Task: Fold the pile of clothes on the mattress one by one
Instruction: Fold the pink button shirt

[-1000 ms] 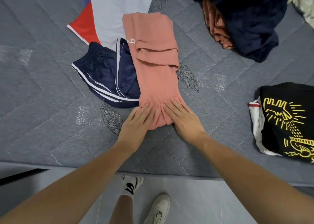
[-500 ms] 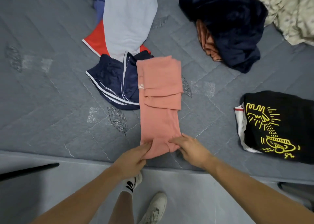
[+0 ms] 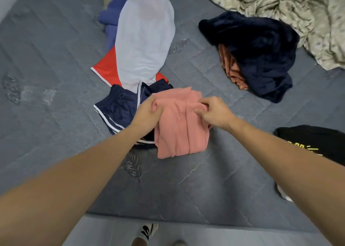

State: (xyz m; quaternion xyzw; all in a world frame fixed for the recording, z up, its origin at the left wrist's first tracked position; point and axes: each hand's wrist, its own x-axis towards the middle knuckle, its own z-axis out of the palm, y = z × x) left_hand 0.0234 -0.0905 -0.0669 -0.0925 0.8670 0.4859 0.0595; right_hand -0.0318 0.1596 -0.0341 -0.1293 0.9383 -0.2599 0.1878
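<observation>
A pink garment [image 3: 179, 131] lies folded over on itself in the middle of the grey mattress [image 3: 56, 124]. My left hand [image 3: 147, 113] grips its upper left corner, and my right hand [image 3: 212, 111] pinches the upper right corner. Partly under its left side lie navy shorts with white stripes [image 3: 119, 109]. Behind them are a pale grey garment [image 3: 145, 40], a red one [image 3: 107, 68] and a blue one [image 3: 110, 21].
A dark navy fleece over an orange cloth [image 3: 257, 55] sits at the back right. A crumpled beige sheet [image 3: 298, 14] fills the far right corner. A folded black shirt with a yellow print [image 3: 313, 143] lies at the right. The mattress's front edge [image 3: 168, 217] is near my feet.
Both hands lifted the near end of the pink garment and carried it away from me over the rest, halving its length. They now hold the far corners.
</observation>
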